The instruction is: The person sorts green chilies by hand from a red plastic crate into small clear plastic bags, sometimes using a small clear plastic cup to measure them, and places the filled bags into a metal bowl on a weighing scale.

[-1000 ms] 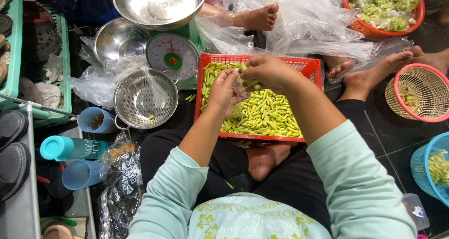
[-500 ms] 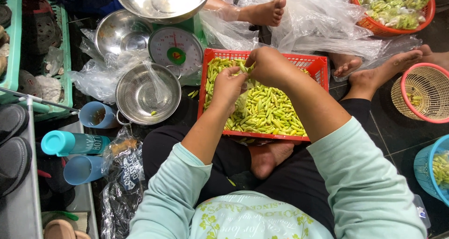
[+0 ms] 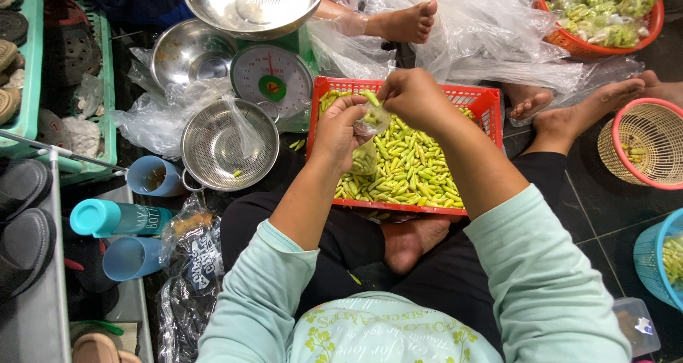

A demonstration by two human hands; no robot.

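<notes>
Dark tiled floor — glossy, with pale grout lines. A grey shelf edges the left side, evenly lit.

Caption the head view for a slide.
Both hands, left hand and right hand, hold a clear bag over a red basket.

To my left a metal colander sits beside a blue cup, below a green-dialled kitchen scale carrying a steel bowl. A teal-capped bottle lies nearer me. A pink-rimmed wicker basket stands at my right.
</notes>
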